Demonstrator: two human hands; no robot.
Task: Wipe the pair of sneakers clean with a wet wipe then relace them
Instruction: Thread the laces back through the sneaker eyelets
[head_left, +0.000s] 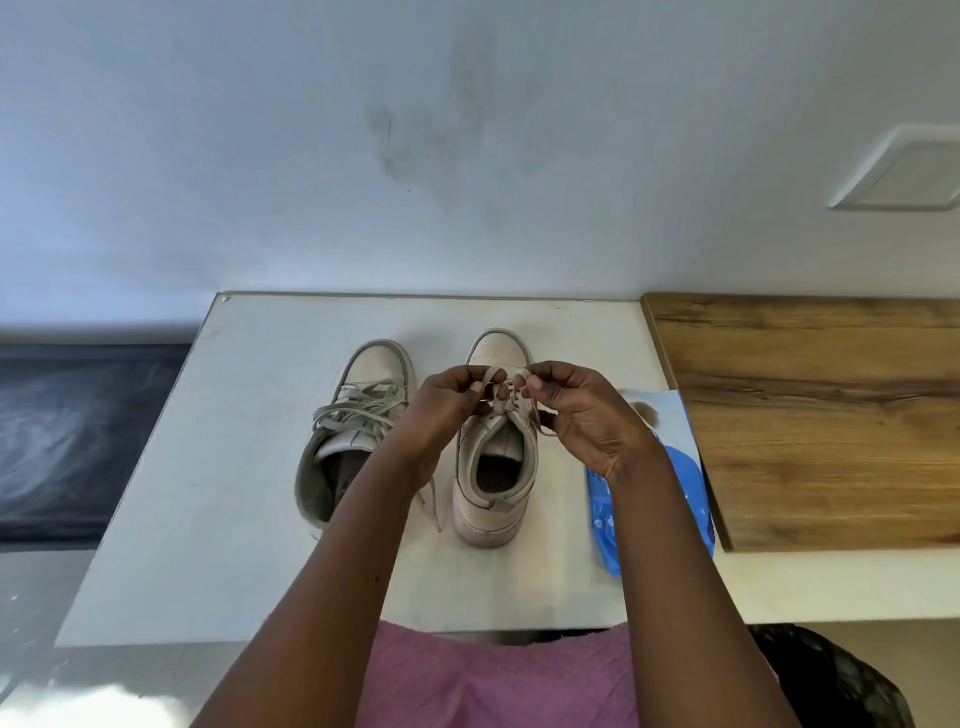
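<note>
Two pale beige sneakers stand side by side on a white board (218, 467), toes pointing away from me. The left sneaker (358, 410) carries loose, untied laces over its tongue. Above the lacing of the right sneaker (493, 467) both my hands meet. My left hand (447, 410) pinches one end of the beige lace (498, 382), and my right hand (576, 410) pinches the other end. The lace crosses between my fingertips. My hands hide most of that shoe's eyelets.
A blue wet-wipe pack (675, 483) lies right of the right sneaker, partly under my right forearm. A wooden board (831, 415) adjoins the white board on the right. A white wall rises behind, and a dark surface (78, 441) lies to the left.
</note>
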